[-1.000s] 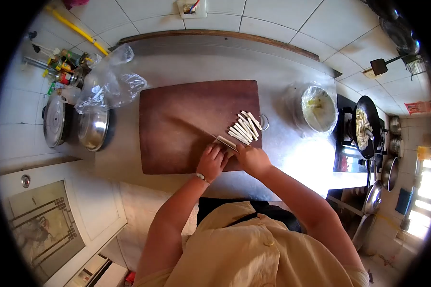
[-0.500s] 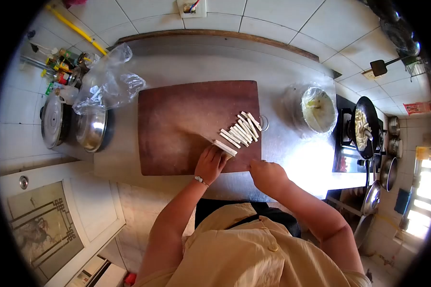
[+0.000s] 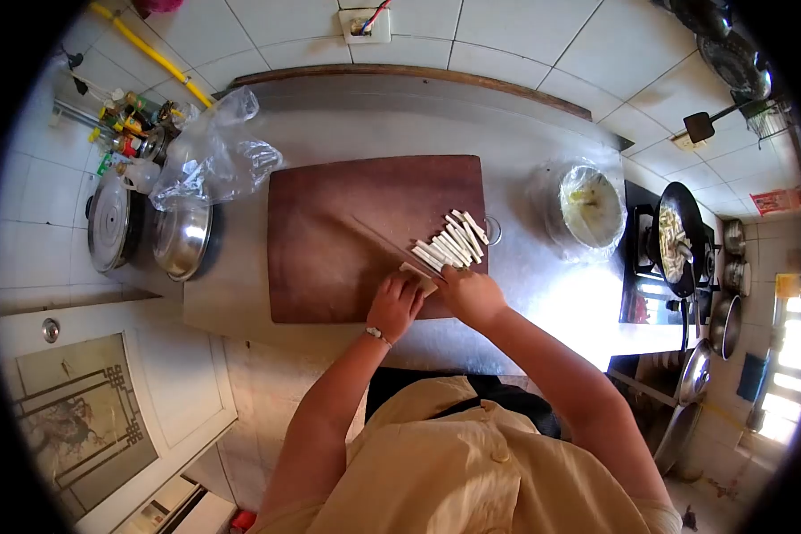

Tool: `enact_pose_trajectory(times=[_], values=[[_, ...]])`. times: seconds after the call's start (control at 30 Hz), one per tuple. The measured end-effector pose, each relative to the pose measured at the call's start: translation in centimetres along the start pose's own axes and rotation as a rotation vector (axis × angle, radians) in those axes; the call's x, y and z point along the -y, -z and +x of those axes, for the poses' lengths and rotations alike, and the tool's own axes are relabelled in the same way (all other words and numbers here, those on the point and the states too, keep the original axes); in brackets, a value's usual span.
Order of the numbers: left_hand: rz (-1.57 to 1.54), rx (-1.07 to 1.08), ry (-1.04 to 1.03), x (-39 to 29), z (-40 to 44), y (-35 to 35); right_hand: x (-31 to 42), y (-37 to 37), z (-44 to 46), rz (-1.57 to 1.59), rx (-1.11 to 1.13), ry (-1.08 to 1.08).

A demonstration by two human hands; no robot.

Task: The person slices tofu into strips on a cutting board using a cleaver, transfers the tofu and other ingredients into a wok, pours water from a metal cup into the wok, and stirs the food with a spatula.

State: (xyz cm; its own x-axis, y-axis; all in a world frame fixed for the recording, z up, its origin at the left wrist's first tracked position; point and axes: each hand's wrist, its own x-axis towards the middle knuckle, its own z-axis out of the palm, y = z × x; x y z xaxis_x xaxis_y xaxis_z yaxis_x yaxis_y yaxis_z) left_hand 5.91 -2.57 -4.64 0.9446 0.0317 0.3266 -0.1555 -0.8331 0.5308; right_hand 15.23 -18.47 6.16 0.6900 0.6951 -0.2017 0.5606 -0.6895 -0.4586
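Observation:
A brown cutting board [image 3: 316,267] lies on the steel counter. My left hand [image 3: 394,305] has its fingers bent against a pale block [image 3: 419,279] near the board's front edge, holding it down. My right hand [image 3: 473,297] is closed on a knife [image 3: 390,242], seen almost edge-on as a thin dark line slanting up and left over the board. Its handle is hidden in my fist, and the blade runs along the block. Several white cut sticks [image 3: 454,243] lie in a loose row just beyond my right hand.
To the right stands a bag-lined bowl [image 3: 589,209]; past it a wok [image 3: 676,236] with food sits on the stove. A clear plastic bag [image 3: 218,160], a steel bowl [image 3: 183,240] and a lidded pot [image 3: 111,222] are at the left. Tiled wall is behind.
My right hand has moved up and left from the board's front right corner to the pale block, bringing the knife to it. My left hand stays on the block. The view has shifted slightly.

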Motion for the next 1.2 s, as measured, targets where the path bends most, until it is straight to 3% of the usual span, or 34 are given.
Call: enact_pose_trajectory(times=[0.13,0.2,0.43,0.5,0.67,0.73,0.8,0.9,0.97,1.0,1.07,1.13,1.17,1.2], values=[[0.050,-0.043,-0.045,0.5,-0.2,-0.5,0.5,0.9,-3.3,-0.083,0.025,-0.005],[0.020,-0.009,-0.029,0.3,0.1,0.0,0.6,1.4,-3.8,-0.109,0.150,-0.041],[0.054,-0.037,-0.126,0.6,0.8,0.4,0.7,-0.1,-0.9,-0.107,0.248,-0.107],[0.122,0.105,-0.047,1.5,0.9,0.0,0.1,-2.0,-0.1,-0.080,0.102,-0.092],[0.052,-0.046,-0.129,1.8,2.2,0.3,1.2,-1.1,5.0,-0.053,0.132,-0.088],[0.055,-0.057,-0.048,1.2,2.1,0.5,0.3,0.2,4.2,0.009,0.178,-0.101],[0.054,-0.054,-0.057,1.2,1.8,0.6,-0.4,0.9,2.8,0.026,0.183,-0.220],[0.004,-0.080,-0.041,1.0,1.7,1.7,-1.4,1.6,0.5,0.107,0.115,-0.226],[-0.047,-0.114,-0.013,0.5,1.6,3.2,-1.7,1.9,-0.5,0.233,-0.088,-0.161],[-0.016,-0.143,0.063,0.5,1.6,4.0,-1.1,3.1,-0.9,0.230,-0.096,-0.156],[0.017,-0.181,0.131,0.9,1.3,4.6,0.0,5.4,-1.6,0.797,0.084,-0.495],[-0.636,-0.447,0.620,1.8,0.6,4.2,-0.8,5.6,-2.5,0.862,0.029,-0.547],[-0.947,-0.422,0.709,-0.9,2.0,8.0,-1.2,5.4,-3.0,0.932,-0.018,-0.601],[-0.939,-0.419,0.697,-2.8,2.8,10.8,-2.0,5.2,-3.5,0.942,-0.027,-0.593]])
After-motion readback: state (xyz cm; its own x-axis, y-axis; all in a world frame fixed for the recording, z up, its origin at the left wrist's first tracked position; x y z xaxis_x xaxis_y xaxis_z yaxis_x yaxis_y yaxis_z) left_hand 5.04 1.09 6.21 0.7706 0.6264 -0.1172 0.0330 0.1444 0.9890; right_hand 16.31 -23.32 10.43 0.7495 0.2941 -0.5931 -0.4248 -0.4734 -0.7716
